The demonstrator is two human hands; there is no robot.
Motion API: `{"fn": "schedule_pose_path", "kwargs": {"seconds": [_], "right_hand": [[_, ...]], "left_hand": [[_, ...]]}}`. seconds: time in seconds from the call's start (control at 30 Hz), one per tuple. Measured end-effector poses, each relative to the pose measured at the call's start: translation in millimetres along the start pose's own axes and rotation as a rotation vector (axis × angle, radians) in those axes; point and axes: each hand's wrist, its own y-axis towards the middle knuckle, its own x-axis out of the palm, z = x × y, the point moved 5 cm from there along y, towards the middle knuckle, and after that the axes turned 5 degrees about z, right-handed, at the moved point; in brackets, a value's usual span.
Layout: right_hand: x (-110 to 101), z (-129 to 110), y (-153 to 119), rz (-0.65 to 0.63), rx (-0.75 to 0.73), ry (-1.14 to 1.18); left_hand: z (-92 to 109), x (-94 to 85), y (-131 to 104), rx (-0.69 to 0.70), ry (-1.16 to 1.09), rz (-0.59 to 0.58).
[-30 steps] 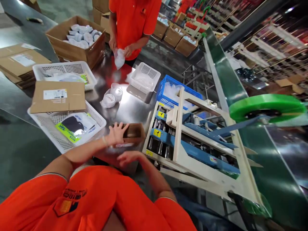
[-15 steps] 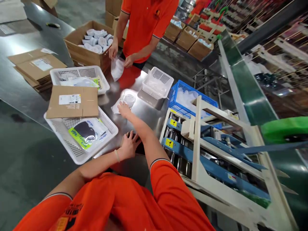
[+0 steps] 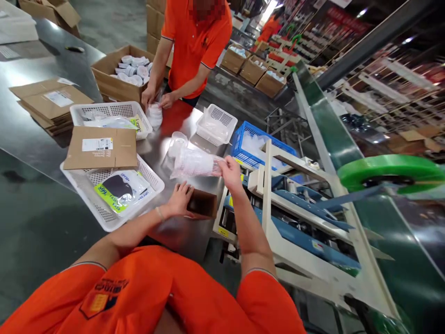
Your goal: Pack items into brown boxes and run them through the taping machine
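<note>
Steel table (image 3: pixel 31 79): one, filling the left and middle, its near-left edge slanting in toward the person.
Taping machine (image 3: pixel 299 232): one, crowding the right side, one green tape roll (image 3: pixel 389 176) aboard.
Co-worker (image 3: pixel 196 51): one at the table's far side, both hands at a bagged white stack (image 3: pixel 155 116).
Open carton (image 3: pixel 113 86): one beside that person, far left, heaped with white pieces, too many to count.
Blue crate (image 3: pixel 243 157): one, right, just beyond the machine's frame.
White baskets (image 3: pixel 104 222): three! Two at left, one near and one far; a smaller third by the far-right table edge.
Flat cardboard (image 3: pixel 52 102): a pile far left, more lying across the near basket.
Small brown box (image 3: pixel 205 204): one, near, mouth upward, close to the table's right edge.
Clear bag (image 3: pixel 196 162): one, and here's the star: long, crinkled, glossy, white inside, lying sideways just beyond the box; touching the table or not, I can't tell.
Right hand (image 3: pixel 231 172): pinched around the bag's right end.
Left hand (image 3: pixel 180 200): fingers fanned wide at the box's left end.
Room: slim strip of steel between near basket and box; box to machine, tight!
</note>
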Motion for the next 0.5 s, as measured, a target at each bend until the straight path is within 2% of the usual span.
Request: {"fn": "schedule_pose_path", "kwargs": {"seconds": [0.07,0.1,0.17,0.23,0.37,0.5], "right_hand": [[-41,8,-46,0.082,0.001,0.041],[-55,15,-66,0.109,0.02,0.039],[-71,31,-101,0.138,0.085,-0.002],[-76,46,-123,0.133,0.172,-0.039],[-77,64,-138,0.029,0.278,-0.038],[-69,68,-131,-0.075,0.216,-0.261]], "left_hand": [[-4,1.0,-1,-0.004,-0.076,0.047],[-7,2.3,-1,-0.008,-0.107,0.068],[-13,7.1,-2,-0.029,-0.151,0.089],[-22,12.7,-1,-0.065,-0.195,0.111],[-30,15.3,0,-0.083,-0.291,0.181],[-21,8.8,-2,0.004,-0.25,0.13]]}}
